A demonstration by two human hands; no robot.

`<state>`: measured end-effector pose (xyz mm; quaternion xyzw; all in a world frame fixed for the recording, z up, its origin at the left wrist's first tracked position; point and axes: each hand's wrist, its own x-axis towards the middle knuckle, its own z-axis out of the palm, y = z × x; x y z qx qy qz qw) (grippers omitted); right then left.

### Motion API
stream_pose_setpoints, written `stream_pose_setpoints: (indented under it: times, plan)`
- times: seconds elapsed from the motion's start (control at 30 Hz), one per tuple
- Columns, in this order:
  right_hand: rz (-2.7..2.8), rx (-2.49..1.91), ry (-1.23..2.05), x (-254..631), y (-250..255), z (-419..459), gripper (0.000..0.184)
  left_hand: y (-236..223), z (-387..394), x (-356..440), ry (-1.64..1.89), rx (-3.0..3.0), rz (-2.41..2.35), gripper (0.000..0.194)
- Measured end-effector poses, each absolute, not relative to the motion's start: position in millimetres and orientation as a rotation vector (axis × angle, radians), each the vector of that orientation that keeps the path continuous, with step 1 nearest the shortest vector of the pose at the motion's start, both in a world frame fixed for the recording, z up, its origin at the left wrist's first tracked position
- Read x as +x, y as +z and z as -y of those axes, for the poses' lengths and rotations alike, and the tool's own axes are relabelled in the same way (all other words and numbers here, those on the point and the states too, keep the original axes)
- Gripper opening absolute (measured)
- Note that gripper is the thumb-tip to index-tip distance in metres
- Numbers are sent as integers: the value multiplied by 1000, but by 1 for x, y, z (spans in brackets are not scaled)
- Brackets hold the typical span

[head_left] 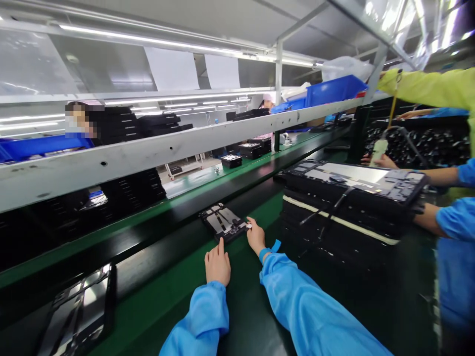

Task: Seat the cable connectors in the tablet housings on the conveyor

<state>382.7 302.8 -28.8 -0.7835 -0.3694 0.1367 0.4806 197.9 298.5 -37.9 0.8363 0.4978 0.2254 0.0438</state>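
Lightly, a black device frame [222, 222] was touched by the right hand [256, 236].
Right fingers [251, 223] were set on its corner, grip unclear; the left hand [217, 262] was held open, just apart.

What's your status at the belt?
Right hand at the corner of the black device frame. Left hand on the green belt, just short of it. Stack of black panels to the right.

glossy metal plate [217, 222] in matt black plastic frame [232, 235], blue cloth sleeve [297, 301]
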Motion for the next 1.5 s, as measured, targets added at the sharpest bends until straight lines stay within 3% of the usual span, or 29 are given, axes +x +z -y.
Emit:
stream_pose_setpoints:
  times: [0.13,0.57,0.63,0.7,0.8,0.87,1.07,1.3,1.5]
  plan:
    - [849,-1860,304,371,-24,-291,36,-30,-300,192,765,2364,-1620,53]
    - [1177,-1526,598,316,-21,-208,50,-12,-231,99,781,1931,-1583,93]
    - [1293,-1476,680,309,-17,-186,59,-14,-216,72,721,1900,-1554,101]
    - [1435,-1407,774,303,-12,-162,79,-16,-198,42,655,1893,-1522,107]
    - [1672,-1315,890,293,-6,-124,103,-20,-159,-2,592,1964,-1470,104]
    - [1761,-1298,918,286,-4,-98,94,-20,-123,-25,586,1993,-1454,93]
    - [1790,-1292,994,275,-6,-40,41,-9,-33,-40,648,1957,-1489,69]
    - [1725,-1417,1102,283,-9,-38,40,-2,-24,-28,583,1998,-1470,66]
    - [1676,-1434,966,276,6,-30,46,19,-26,-30,539,2103,-1468,73]
